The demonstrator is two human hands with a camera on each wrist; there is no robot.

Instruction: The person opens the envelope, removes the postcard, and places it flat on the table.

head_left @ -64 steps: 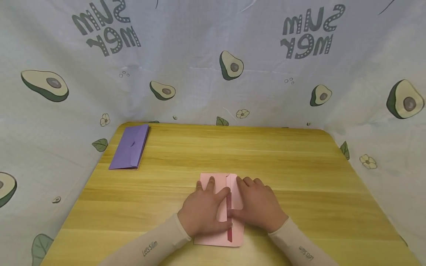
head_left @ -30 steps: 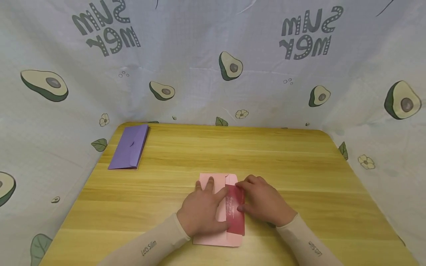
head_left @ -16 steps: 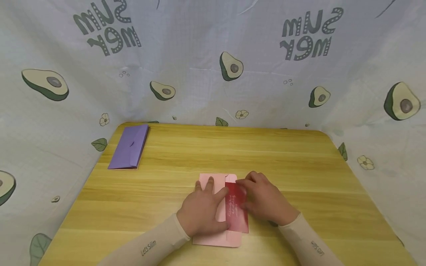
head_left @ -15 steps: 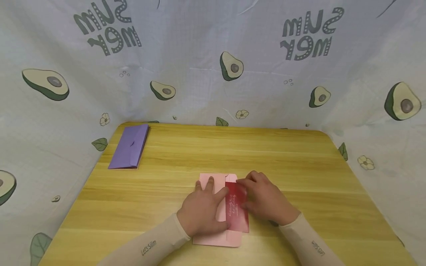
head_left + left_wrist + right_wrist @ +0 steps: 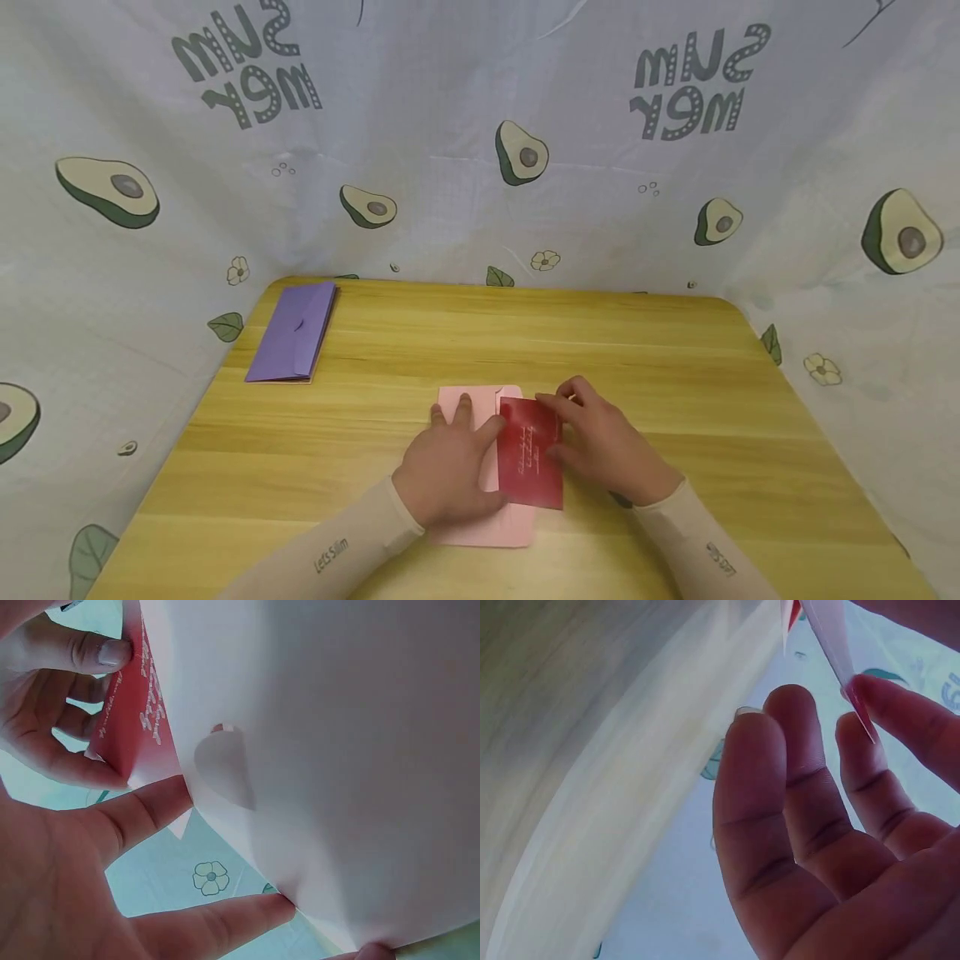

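A pale pink envelope (image 5: 491, 533) lies on the table, and my left hand (image 5: 448, 473) rests across it with fingers spread. From the envelope's right side a red card (image 5: 529, 458) with white script sticks out, its left part overlapping the pink paper. My right hand (image 5: 609, 440) pinches the card's right edge between thumb and fingers. In the left wrist view the spread fingers touch the edge of the pale envelope (image 5: 352, 750), beside the red card (image 5: 139, 712). The right wrist view shows a thin edge of the card (image 5: 862, 716) between the fingertips, other fingers curved below.
A stack of envelopes with a purple one (image 5: 292, 333) on top lies at the table's far left corner. The wooden table (image 5: 637, 342) ends at a hanging white cloth (image 5: 435, 108) printed with avocados, which surrounds its back and sides.
My right hand has drawn the red card out to the right, so much more of it shows. The envelope and my left hand have shifted slightly left and away from me.
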